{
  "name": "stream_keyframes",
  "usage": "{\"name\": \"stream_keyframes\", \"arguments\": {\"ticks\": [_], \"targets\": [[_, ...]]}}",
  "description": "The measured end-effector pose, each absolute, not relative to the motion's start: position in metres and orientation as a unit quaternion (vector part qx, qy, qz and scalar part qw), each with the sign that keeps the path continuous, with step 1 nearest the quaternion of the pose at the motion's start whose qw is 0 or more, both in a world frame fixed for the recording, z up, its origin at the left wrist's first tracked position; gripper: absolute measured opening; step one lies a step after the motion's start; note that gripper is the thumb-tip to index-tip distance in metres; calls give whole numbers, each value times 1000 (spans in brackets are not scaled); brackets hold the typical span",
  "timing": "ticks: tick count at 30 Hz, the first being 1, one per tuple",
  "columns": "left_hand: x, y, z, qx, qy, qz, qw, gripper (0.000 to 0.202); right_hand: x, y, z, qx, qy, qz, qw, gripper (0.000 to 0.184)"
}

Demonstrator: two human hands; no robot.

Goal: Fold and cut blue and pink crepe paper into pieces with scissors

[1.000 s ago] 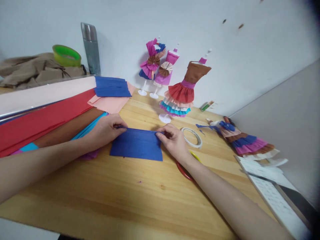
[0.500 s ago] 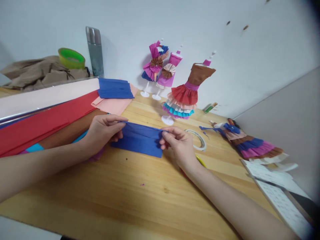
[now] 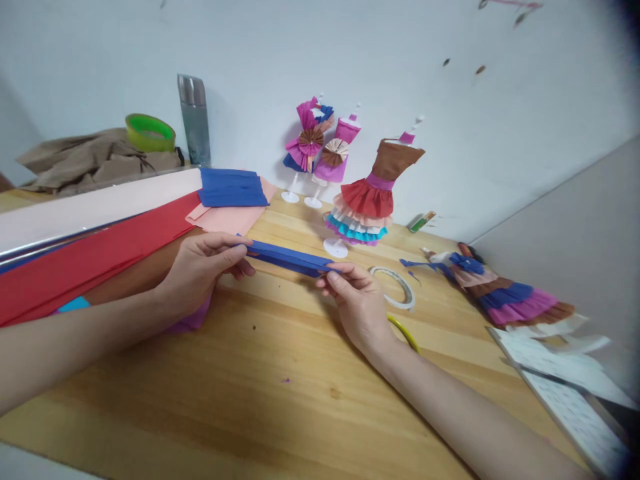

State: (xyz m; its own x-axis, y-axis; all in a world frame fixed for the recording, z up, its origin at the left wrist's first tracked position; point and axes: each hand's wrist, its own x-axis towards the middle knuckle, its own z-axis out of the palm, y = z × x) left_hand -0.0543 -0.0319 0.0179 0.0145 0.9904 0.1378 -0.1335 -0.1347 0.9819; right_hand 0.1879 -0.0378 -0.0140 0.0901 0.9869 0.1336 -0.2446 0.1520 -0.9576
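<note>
A narrow folded strip of blue crepe paper [image 3: 287, 258] is stretched between my two hands above the wooden table. My left hand [image 3: 207, 267] pinches its left end between thumb and fingers. At the other end, my right hand [image 3: 353, 290] grips the paper the same way. The strip slopes slightly down to the right, with a fold visible along its length. Behind my right hand lies a white tape ring [image 3: 407, 293], and a yellow curved handle [image 3: 403, 332] shows by my right wrist.
Paper-dressed mannequins stand at the back, the nearest in a brown top [image 3: 395, 160]. Red paper [image 3: 110, 253] and a blue folded piece [image 3: 233, 187] lie left. A bottle [image 3: 194, 127] and green tape roll [image 3: 150, 133] stand behind. Another paper dress [image 3: 510, 293] lies at right.
The blue paper hung down as a wide sheet before; now it shows as a narrow folded strip. Both hands still hold its ends. The view has shifted slightly.
</note>
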Motion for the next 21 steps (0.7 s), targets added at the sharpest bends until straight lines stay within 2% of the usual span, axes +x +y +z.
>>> {"name": "stream_keyframes", "arguments": {"ticks": [6,21], "targets": [[-60,-26,12,531,431,553,477,21,189,-37,-17,-409,-475,487,608,21],[-58,-28,14,519,448,548,480,13,189,-36,-16,-393,-462,501,618,20]]}}
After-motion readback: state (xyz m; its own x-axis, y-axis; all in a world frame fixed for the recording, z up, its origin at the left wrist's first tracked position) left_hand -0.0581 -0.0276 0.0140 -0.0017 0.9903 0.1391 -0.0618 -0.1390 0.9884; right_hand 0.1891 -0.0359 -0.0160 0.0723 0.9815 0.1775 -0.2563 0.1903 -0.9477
